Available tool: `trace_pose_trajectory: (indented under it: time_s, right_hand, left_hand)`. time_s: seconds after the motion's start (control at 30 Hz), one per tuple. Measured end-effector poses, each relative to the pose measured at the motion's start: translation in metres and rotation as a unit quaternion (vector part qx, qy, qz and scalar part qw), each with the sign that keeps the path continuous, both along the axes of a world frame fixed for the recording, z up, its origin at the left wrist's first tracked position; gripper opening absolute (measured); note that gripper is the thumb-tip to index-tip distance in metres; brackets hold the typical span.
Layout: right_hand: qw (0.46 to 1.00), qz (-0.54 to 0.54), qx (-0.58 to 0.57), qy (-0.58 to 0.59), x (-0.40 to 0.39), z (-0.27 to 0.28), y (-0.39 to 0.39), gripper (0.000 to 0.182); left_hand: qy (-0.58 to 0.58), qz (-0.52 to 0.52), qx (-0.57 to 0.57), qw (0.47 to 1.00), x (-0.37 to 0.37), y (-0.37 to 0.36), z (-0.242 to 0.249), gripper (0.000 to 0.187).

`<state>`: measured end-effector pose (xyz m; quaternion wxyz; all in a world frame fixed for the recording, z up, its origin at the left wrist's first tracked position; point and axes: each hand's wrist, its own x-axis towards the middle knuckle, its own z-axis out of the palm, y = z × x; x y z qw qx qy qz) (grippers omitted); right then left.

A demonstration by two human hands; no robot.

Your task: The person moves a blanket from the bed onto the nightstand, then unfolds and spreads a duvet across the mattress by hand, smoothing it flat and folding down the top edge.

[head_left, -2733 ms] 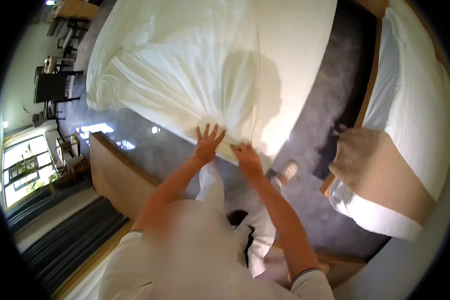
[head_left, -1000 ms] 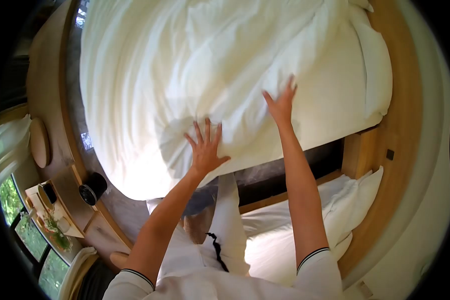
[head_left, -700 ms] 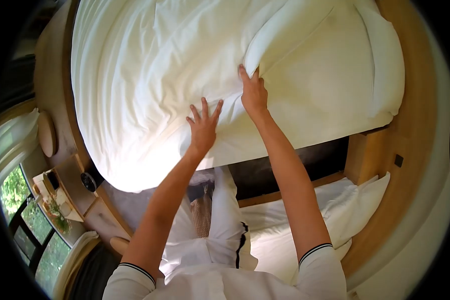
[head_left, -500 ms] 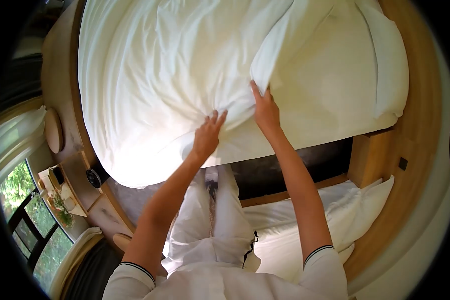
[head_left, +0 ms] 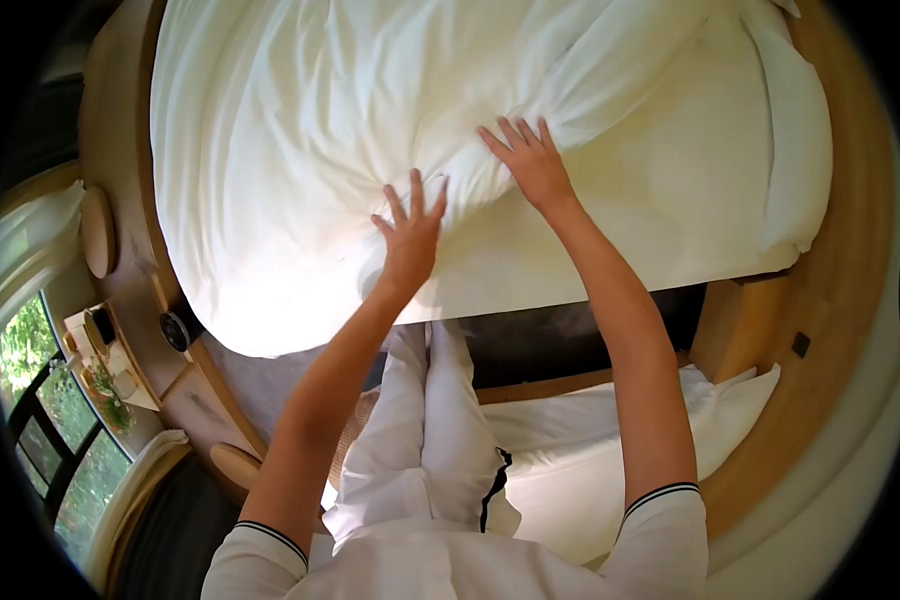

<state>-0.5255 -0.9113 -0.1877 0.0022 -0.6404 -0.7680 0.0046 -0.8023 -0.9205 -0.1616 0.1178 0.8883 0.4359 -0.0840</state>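
A wrinkled white duvet (head_left: pixel 280 170) covers the left and upper part of the bed. Flat white sheet (head_left: pixel 670 190) shows to the right of its folded edge. My left hand (head_left: pixel 410 235) lies on the duvet near the bed's front side, fingers spread. Farther in and to the right, my right hand (head_left: pixel 532 165) rests on the duvet's edge with its fingers apart. Neither hand grips the cloth. At the bed's right end lies a white pillow (head_left: pixel 785 130).
White pillows or bedding (head_left: pixel 590 440) lie on a surface right of my legs. A wooden headboard (head_left: pixel 865 200) curves along the right. A window (head_left: pixel 70 440) and a small shelf with a plant (head_left: pixel 110 400) are at left.
My right hand has let go of the duvet's raised fold, which now lies lower, and its fingers have spread. My left hand has moved slightly up the duvet and opened wider.
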Motion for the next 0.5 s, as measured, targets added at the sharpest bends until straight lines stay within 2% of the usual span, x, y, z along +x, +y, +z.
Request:
trace_pose_trajectory:
  time_s: [0.07,0.13,0.23,0.3,0.4,0.5]
  right_hand:
    - [1.000,-0.006,-0.012,-0.006,0.004,-0.010,-0.045,0.078]
    - [0.999,-0.008,-0.045,-0.004,0.003,-0.003,-0.112,0.077]
    - [0.985,-0.019,-0.169,0.006,-0.023,0.042,-0.218,0.078]
    - [0.982,-0.030,-0.179,0.053,-0.050,0.060,-0.284,0.076]
    - [0.975,-0.043,-0.207,0.065,-0.067,0.072,-0.292,0.072]
    - [0.977,-0.040,-0.187,0.094,-0.033,0.056,-0.264,0.072]
  left_hand:
    - [-0.002,-0.022,-0.004,1.000,-0.001,-0.032,-0.020,0.098]
    - [0.003,-0.081,-0.052,0.995,-0.007,-0.068,0.004,0.097]
    - [-0.026,-0.136,-0.100,0.985,-0.035,-0.134,0.011,0.095]
    - [-0.029,-0.171,-0.130,0.976,-0.061,-0.169,0.014,0.092]
    - [-0.042,-0.176,-0.112,0.977,-0.079,-0.190,0.003,0.094]
    - [-0.006,-0.156,-0.121,0.980,-0.067,-0.179,0.001,0.096]
